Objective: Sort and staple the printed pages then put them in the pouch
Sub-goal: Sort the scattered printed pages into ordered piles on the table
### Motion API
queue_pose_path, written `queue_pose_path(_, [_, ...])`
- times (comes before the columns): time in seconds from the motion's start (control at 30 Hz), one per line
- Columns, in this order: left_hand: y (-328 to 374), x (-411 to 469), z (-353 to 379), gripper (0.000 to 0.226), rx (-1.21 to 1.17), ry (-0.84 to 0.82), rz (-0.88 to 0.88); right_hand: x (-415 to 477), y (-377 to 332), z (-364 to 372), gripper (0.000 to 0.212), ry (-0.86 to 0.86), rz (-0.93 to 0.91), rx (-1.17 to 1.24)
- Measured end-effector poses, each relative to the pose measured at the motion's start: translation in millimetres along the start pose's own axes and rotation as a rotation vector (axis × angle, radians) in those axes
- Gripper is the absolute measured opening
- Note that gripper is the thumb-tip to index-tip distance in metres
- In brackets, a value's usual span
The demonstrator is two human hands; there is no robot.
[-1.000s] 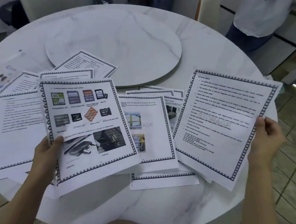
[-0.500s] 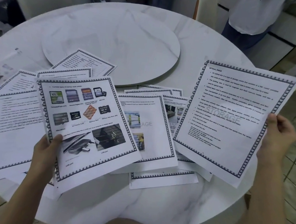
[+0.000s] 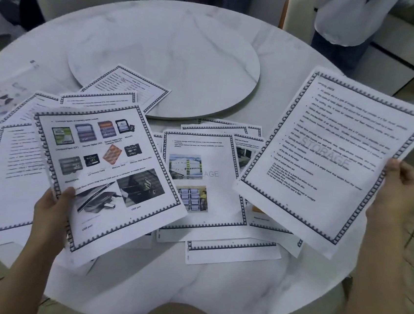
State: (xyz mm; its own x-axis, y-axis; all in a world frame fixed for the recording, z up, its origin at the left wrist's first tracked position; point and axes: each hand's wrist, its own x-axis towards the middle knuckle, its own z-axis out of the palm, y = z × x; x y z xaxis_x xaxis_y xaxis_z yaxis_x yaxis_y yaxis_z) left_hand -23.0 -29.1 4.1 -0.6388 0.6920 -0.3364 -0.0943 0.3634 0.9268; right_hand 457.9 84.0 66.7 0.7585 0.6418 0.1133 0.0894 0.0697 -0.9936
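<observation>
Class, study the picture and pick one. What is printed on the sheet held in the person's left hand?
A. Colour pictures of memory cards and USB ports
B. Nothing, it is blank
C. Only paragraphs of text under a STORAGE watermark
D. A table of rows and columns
A: the left hand grips the memory card page, which shows rows of small card photos above two USB port photos; the all-text STORAGE page is in the right hand.

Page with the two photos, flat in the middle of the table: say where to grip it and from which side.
Probably the near edge by its lower right corner, from the person's side. The page with the two photos lies flat on other sheets, and the memory-card page held in the left hand covers its left edge; the right corner shows bare.
</observation>
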Motion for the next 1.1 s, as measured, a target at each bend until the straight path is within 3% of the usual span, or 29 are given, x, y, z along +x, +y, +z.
queue_pose_path(0.17, [3, 4, -5, 0.032, -0.006, 0.004, -0.004, -17, 31, 37, 0.02, -0.144, 0.081, -0.123])
queue_pose_path(0.3, [7, 5, -12, 0.033, -0.021, 0.031, -0.002, -40, 65, 76, 0.007, -0.369, 0.089, -0.304])
queue_pose_path(0.43, [9, 3, -14, 0.034, -0.026, 0.04, 0.002, -70, 83, 116, 0.026, -0.569, 0.14, -0.419])
queue_pose_path(0.57, [9, 0, -9, 0.031, -0.031, 0.026, -0.007, -93, 95, 135, 0.024, -0.636, 0.13, -0.488])
queue_pose_path(0.7, [5, -4, -3, 0.018, -0.003, -0.006, -0.015, -93, 98, 128, 0.021, -0.62, 0.037, -0.538])
queue_pose_path(0.83, [5, -7, 4, 0.029, 0.025, -0.035, -0.026, -71, 108, 99, 0.028, -0.44, -0.042, -0.73])
queue_pose_path(0.97, [4, -8, 9, 0.031, 0.048, -0.044, -0.026, -57, 116, 73, 0.054, -0.332, 0.05, -1.07])
queue_pose_path(1.1, [3, -11, 14, 0.029, 0.084, -0.054, -0.027, -53, 119, 68, 0.053, -0.334, 0.105, -1.109])
